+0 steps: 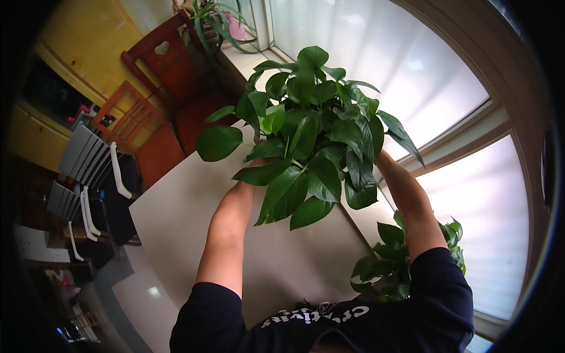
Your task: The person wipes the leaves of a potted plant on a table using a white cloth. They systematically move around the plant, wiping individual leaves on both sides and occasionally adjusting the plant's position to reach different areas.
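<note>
A leafy pothos plant (pixel 304 132) fills the middle of the view over a pale table. Both my arms reach out to it, one along each side. Leaves cover most of my left hand (pixel 261 162), which goes in under the foliage at the plant's left. At the right edge, my right hand (pixel 382 158) also disappears behind leaves, with only the wrist area showing. The fingers of both hands are hidden, as is any pot, so their grip cannot be made out.
Beneath the plant is the pale tabletop (pixel 176 212). Frosted windows (pixel 375 53) run along the right, with another leafy plant (pixel 388 260) beside my right arm. Wooden chairs (pixel 154 154) and grey slatted chairs (pixel 86 154) stand left. A spiky-leaved plant (pixel 207 22) is on the far sill.
</note>
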A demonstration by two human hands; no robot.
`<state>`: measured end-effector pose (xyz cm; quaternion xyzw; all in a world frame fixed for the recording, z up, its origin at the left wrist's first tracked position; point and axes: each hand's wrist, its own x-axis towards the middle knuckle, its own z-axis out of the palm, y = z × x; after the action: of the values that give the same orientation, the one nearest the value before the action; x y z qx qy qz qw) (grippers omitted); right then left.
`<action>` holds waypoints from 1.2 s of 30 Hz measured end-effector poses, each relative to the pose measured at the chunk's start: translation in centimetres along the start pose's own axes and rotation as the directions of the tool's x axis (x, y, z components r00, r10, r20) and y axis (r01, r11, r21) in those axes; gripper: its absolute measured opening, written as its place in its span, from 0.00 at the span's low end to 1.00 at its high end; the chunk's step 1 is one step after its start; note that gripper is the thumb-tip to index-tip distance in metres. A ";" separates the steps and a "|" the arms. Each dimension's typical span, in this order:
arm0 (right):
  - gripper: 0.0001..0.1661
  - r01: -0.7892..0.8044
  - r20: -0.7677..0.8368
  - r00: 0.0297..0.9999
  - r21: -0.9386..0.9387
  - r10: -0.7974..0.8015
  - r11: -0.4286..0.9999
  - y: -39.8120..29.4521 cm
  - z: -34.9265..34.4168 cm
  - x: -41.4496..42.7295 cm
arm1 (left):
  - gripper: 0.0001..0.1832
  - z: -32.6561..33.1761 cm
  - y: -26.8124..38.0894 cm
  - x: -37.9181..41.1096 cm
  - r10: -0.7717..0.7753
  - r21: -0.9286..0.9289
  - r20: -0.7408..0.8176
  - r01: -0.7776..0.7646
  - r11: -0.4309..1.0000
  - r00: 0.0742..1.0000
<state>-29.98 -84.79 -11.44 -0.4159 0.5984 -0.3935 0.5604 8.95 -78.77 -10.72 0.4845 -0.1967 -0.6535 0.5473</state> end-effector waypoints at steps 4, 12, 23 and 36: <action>0.15 -0.020 0.036 0.999 -0.003 0.020 1.000 1.2 3.1 -2.4 | 0.14 -3.4 -1.6 -4.2 0.007 0.023 -0.063 -0.006 1.000 0.998; 0.14 -0.053 0.173 0.983 -0.040 0.059 0.998 2.3 12.1 -7.9 | 0.13 -12.8 -3.7 -16.7 0.011 0.032 -0.243 -0.003 0.999 0.970; 0.14 -0.066 0.365 0.924 -0.130 0.110 0.989 5.7 22.9 -20.1 | 0.13 -20.4 -4.8 -32.4 0.086 0.040 -0.378 -0.076 0.996 0.922; 0.13 -0.107 0.386 0.900 -0.253 0.201 0.962 12.6 29.2 -30.7 | 0.13 -25.5 -7.7 -41.7 0.088 0.019 -0.371 -0.087 0.996 0.925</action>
<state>-0.71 -51.74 -14.52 -0.5007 0.5400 -0.1816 0.6517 23.72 -31.48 -10.92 0.5907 -0.1120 -0.5248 0.6025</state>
